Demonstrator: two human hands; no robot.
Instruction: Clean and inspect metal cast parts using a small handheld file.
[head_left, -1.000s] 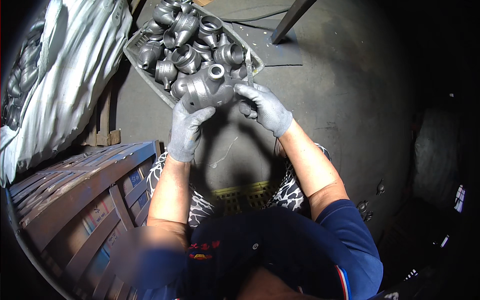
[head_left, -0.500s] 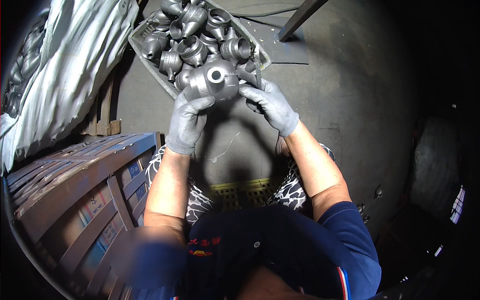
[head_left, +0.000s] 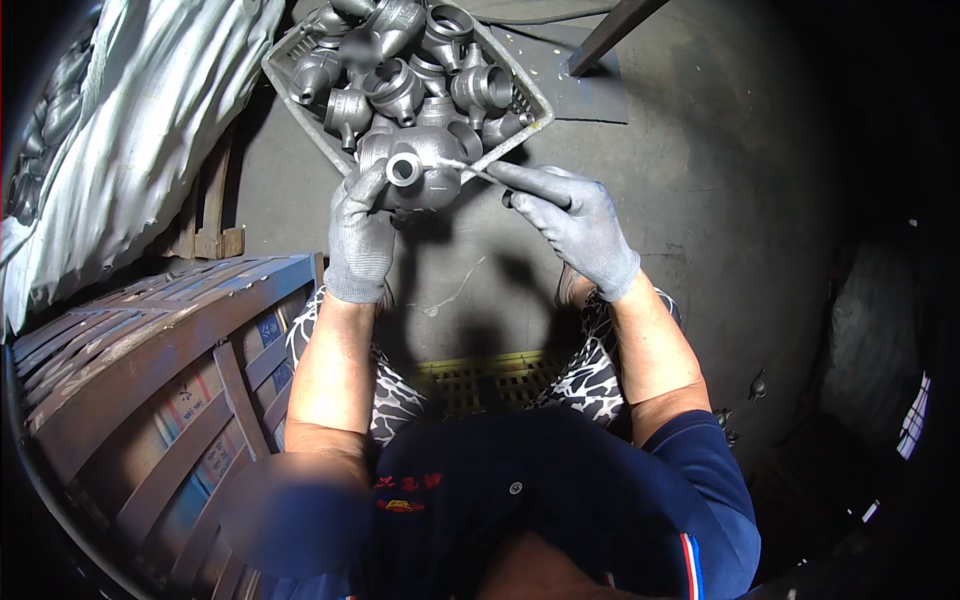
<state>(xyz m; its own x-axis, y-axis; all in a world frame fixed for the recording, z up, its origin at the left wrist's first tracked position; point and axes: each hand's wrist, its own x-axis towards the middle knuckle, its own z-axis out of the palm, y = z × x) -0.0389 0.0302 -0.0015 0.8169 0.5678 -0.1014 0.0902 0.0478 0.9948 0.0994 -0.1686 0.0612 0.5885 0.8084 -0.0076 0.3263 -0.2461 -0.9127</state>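
In my left hand (head_left: 360, 230), gloved in grey, is a grey metal valve body casting (head_left: 434, 186). Its short round spout with a pale rim points up toward me. My right hand (head_left: 585, 225), also gloved, is closed around a slim file-like tool (head_left: 479, 173). The tool reaches leftward, and its tip meets the casting's right upper side. The fingers cover most of its handle. Both hands are just in front of the near corner of a grey plastic crate (head_left: 530, 125), which is heaped with similar castings (head_left: 393, 88).
White woven sacking (head_left: 170, 120) lies at the left, above a slatted wooden crate (head_left: 180, 330). A dark metal leg (head_left: 615, 35) stands beyond the plastic crate. Yellow plastic slats (head_left: 480, 375) show between my knees. Several small castings (head_left: 757, 384) lie on the floor at right.
The casting has turned and shifted slightly left and down in my left hand. My right hand has moved right, swinging the tool from upright to pointing left against the casting.
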